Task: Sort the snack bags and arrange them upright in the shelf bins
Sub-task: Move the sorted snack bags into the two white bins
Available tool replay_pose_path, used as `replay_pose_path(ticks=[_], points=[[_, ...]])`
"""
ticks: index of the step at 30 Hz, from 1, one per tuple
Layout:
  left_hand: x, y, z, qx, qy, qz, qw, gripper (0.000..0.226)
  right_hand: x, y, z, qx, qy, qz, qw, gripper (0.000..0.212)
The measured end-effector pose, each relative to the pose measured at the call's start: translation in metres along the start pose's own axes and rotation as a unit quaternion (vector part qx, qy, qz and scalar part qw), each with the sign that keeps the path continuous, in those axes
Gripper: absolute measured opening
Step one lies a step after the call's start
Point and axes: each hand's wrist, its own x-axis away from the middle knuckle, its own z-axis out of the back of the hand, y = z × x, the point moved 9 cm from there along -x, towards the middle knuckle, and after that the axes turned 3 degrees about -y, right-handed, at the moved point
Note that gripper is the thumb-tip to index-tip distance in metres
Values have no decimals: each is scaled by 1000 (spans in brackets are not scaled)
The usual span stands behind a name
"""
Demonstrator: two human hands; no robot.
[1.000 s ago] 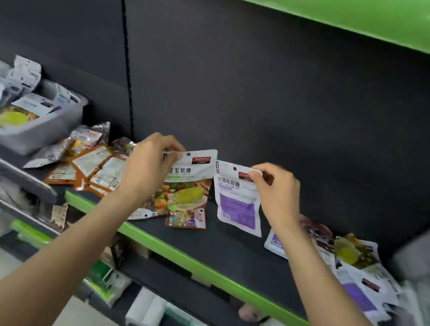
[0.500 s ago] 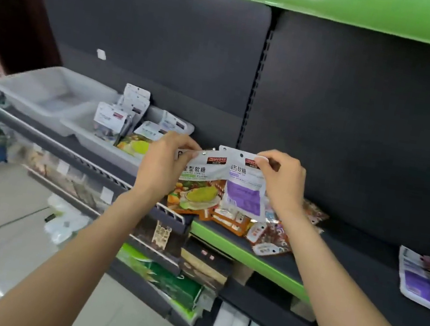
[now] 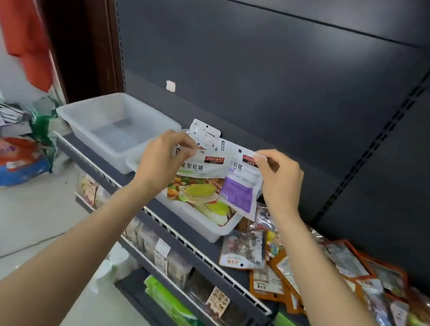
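Sorting looks to me barely under way. I have my left hand [image 3: 161, 167] pinching the top edge of a fruit-print bag [image 3: 195, 185], and my right hand [image 3: 279, 183] pinching the top corner of a purple-label bag [image 3: 240, 192]; both hang side by side, overlapping a little, just above the nearer bin [image 3: 212, 231]. That bin already holds several bags, some standing with their white header tabs [image 3: 204, 133] poking up behind my fingers, others lying lower with yellow-green print showing. The far-left bin [image 3: 112, 127] is, as far as I can see, holding nothing.

Most of the work is left, I judge: a loose heap of bags [image 3: 331, 271] sprawls flat along the shelf [image 3: 243, 277] to the right, touching the near bin's corner and running out of view.

Both bins are translucent white plastic, rectangular, with rolled rims and smooth sloped walls. The bags are flat, thin film pouches, matte white at the header with a punched hang hole (the purple one shows a dark dot there), glossy further down. In the heap I see orange-bordered pouches and crinkled clear ones catching light. They are limp, so I expect them to slump unless leaned against neighbours. The shelf's back panel is dull dark metal.
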Motion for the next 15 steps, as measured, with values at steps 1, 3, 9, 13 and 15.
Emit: replay_pose_path(ticks=[1,3,9,13,15], points=[[-14,-10,3,-1,-4,1,1000,12,-9,-1,-10,-2,3,-4,1000,13],[-39,-27,10,-10,-8,-3,1000,11,-26,-3,-26,-2,11,-10,1000,13],[-100,-89,9,-34,-86,-18,996,10,-56,-8,-68,46,29,-18,998,13],[-125,-149,-14,-63,-167,-13,984,17,-56,-12,-91,59,67,-50,995,11],[-135,-174,-27,-118,-192,-12,974,18,-52,-13,-100,62,83,-79,991,10]])
